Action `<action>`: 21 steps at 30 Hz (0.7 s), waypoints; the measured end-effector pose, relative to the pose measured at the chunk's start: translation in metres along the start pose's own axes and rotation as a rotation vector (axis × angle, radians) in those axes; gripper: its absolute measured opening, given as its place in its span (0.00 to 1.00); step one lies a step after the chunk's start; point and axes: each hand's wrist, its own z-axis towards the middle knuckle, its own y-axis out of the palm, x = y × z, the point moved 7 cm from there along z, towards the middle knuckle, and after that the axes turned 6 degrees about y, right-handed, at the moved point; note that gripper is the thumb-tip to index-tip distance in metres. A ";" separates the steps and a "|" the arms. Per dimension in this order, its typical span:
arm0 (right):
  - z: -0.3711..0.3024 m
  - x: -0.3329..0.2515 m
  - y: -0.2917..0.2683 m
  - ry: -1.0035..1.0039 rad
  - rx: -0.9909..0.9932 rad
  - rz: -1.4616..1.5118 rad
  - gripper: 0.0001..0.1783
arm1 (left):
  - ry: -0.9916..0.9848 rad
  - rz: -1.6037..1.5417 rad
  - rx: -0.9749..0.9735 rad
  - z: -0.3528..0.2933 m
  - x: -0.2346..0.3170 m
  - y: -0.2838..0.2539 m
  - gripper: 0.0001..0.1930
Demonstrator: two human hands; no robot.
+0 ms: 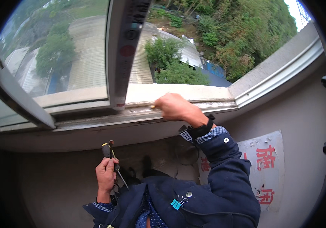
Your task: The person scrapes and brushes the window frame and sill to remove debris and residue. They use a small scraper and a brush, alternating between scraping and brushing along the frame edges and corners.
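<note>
My right hand (176, 107) is closed low over the window track (140, 111), on its inner side. A small yellowish tip (154, 107) shows at its fingers; the rest of what it grips is hidden. Down at the left, my left hand (105, 175) wraps round a screwdriver (122, 178), whose metal shaft slants down to the right. A tool with a black and yellow handle end (105, 149) and a thin piece with a brown tip (111, 143) also stick up from that hand. The sliding window sash (119, 57) stands just left of my right hand.
Right of the sash the window is open, with trees and roofs outside. A torn white sign (273, 155) with red characters is on the right below the frame. A cable (178, 155) loops near the floor. A blue binder clip (177, 203) sits on my dark jacket.
</note>
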 end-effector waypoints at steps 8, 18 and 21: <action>-0.016 0.016 0.005 -0.312 0.314 0.515 0.15 | 0.102 0.087 -0.159 0.026 0.026 0.050 0.13; -0.070 0.145 0.009 0.096 0.145 0.187 0.17 | 0.197 0.195 -0.199 0.038 0.035 0.104 0.13; -0.072 0.141 -0.002 -0.075 0.239 0.357 0.15 | 0.245 0.248 -0.208 0.043 0.042 0.125 0.13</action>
